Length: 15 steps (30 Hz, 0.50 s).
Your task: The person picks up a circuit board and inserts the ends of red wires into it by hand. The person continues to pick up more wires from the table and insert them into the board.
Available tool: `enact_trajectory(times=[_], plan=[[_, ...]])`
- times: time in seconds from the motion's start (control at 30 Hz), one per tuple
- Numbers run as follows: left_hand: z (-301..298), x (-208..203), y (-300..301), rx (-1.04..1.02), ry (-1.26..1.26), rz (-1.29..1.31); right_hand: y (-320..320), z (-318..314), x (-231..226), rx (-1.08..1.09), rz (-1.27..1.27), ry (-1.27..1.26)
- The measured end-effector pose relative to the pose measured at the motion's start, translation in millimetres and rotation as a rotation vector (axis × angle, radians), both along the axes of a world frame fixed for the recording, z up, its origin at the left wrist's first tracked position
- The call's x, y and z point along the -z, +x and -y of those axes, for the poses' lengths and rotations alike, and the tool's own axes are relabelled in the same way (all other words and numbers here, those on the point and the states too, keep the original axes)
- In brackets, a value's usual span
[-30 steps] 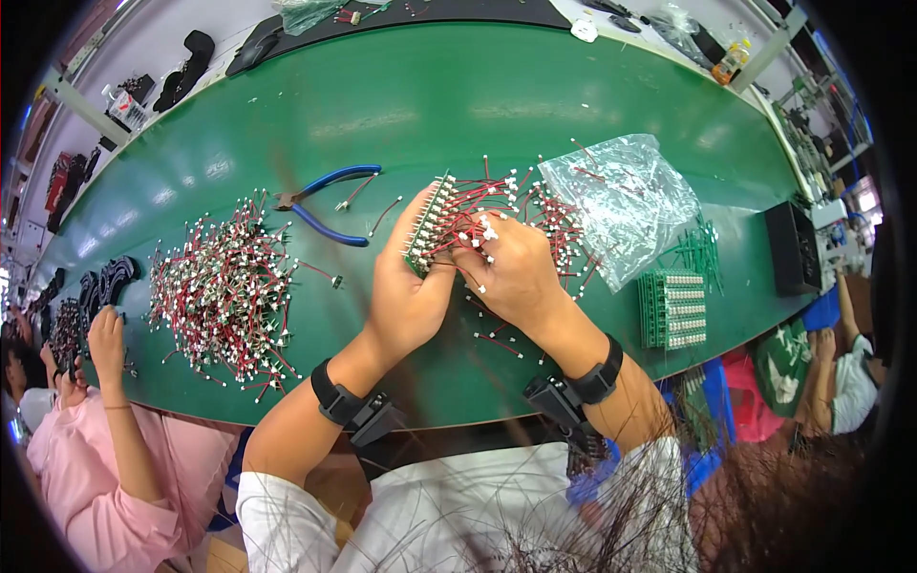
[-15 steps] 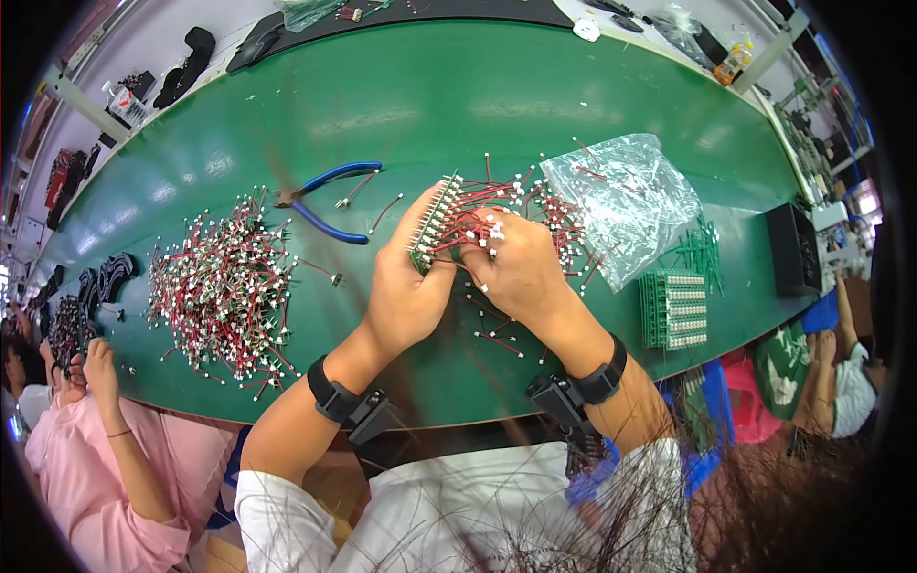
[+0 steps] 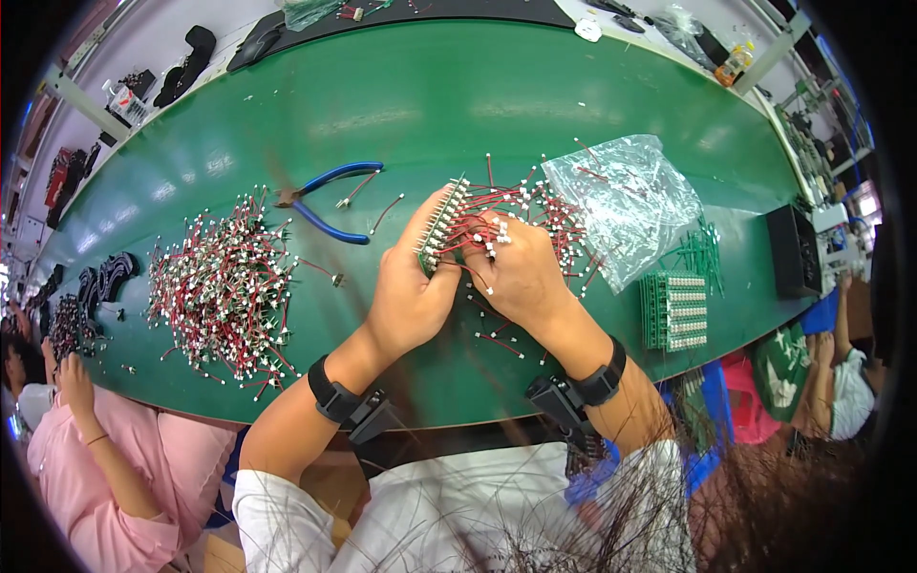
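Grips green board in left hand; holds red wires at board's three o'clock in narrowly curled fingers of right hand.

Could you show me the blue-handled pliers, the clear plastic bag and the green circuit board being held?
Pliers [image 3: 330, 175]: head view, on the upper blue handle.
Plastic bag [image 3: 626, 208]: head view, on its crinkled middle.
Circuit board [image 3: 442, 221]: head view, on its row of pale connectors.

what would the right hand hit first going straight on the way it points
Probably the red leads close against it, then the green board in the left hand, though depth is unclear.
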<state>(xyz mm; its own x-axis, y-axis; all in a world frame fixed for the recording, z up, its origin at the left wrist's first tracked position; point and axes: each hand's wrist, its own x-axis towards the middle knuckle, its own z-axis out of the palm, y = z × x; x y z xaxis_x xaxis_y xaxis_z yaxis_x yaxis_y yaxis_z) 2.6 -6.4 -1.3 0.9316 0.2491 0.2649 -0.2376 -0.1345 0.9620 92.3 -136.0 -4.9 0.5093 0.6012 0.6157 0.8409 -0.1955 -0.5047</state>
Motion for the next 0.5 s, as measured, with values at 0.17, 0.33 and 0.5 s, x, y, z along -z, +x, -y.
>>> enact_trajectory(times=[0.17,0.33,0.5], plan=[[-4.5,2.8,9.7,-0.09,-0.185,0.081,2.2,-0.6,-4.4,0.072,-0.093,-0.027],[-32.0,2.0,10.4,-0.164,-0.375,0.055,4.3,2.9,-2.6,0.005,-0.4,0.062],[-27.4,11.8,18.2,-0.209,-0.415,0.103,11.8,10.8,8.8,-0.053,-0.334,0.066]])
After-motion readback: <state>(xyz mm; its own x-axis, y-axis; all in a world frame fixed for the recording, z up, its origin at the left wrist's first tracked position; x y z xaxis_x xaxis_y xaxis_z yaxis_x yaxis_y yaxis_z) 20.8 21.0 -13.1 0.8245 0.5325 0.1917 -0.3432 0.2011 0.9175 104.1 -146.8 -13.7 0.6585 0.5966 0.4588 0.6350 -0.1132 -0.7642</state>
